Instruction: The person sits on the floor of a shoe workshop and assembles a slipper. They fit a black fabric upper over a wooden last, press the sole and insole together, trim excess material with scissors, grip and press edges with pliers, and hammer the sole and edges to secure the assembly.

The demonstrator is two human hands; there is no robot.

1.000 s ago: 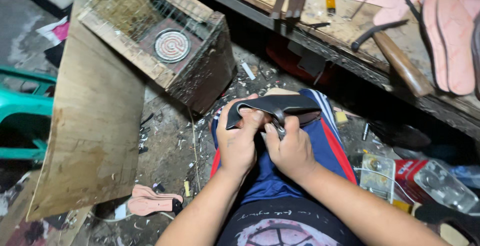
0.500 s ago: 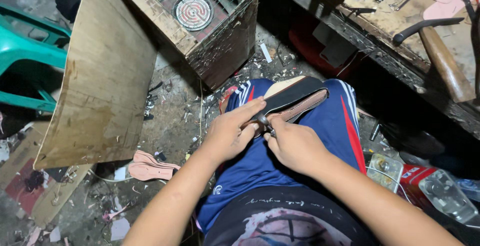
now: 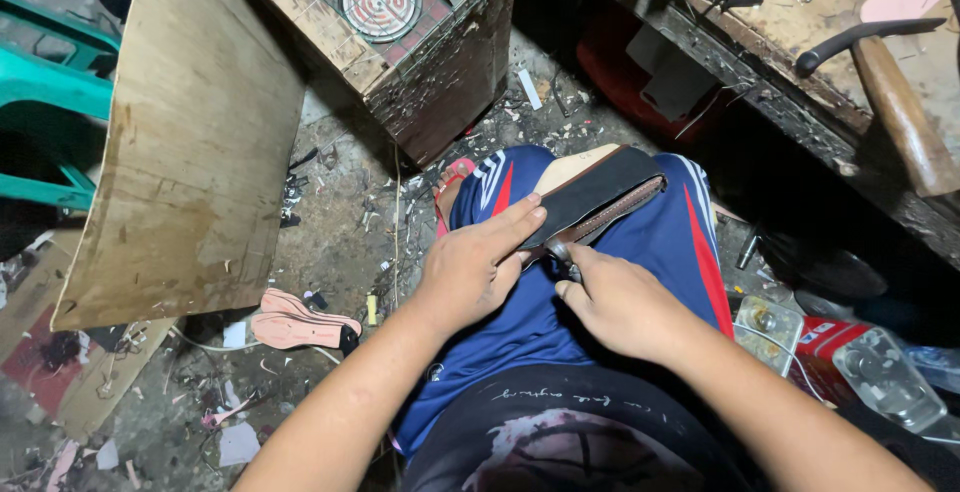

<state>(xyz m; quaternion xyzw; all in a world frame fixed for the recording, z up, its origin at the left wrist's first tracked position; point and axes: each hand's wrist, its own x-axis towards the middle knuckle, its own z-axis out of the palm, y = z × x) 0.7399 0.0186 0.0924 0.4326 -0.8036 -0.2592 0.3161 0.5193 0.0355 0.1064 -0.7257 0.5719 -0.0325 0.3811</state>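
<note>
A sandal sole with a black strap piece [image 3: 598, 195] lies on my lap, over blue shorts with red and white stripes. My left hand [image 3: 478, 268] presses flat on the strap's near end, fingers stretched along it. My right hand [image 3: 612, 298] is closed on a small metal tool [image 3: 561, 256] whose tip touches the strap edge beside my left fingertips. The tool's handle is hidden in the fist.
A wooden box with a wire grille and a round coil heater [image 3: 378, 2] stands ahead. A plywood sheet [image 3: 195, 142] leans at left beside a green plastic chair [image 3: 45, 82]. A workbench with a hammer [image 3: 890, 92] is at right. A pink sole [image 3: 295, 324] lies on the littered floor.
The view has shifted so the box and bench sit higher. The strap, earlier held up by both hands, now lies flatter on my lap, with my left hand spread over it.
</note>
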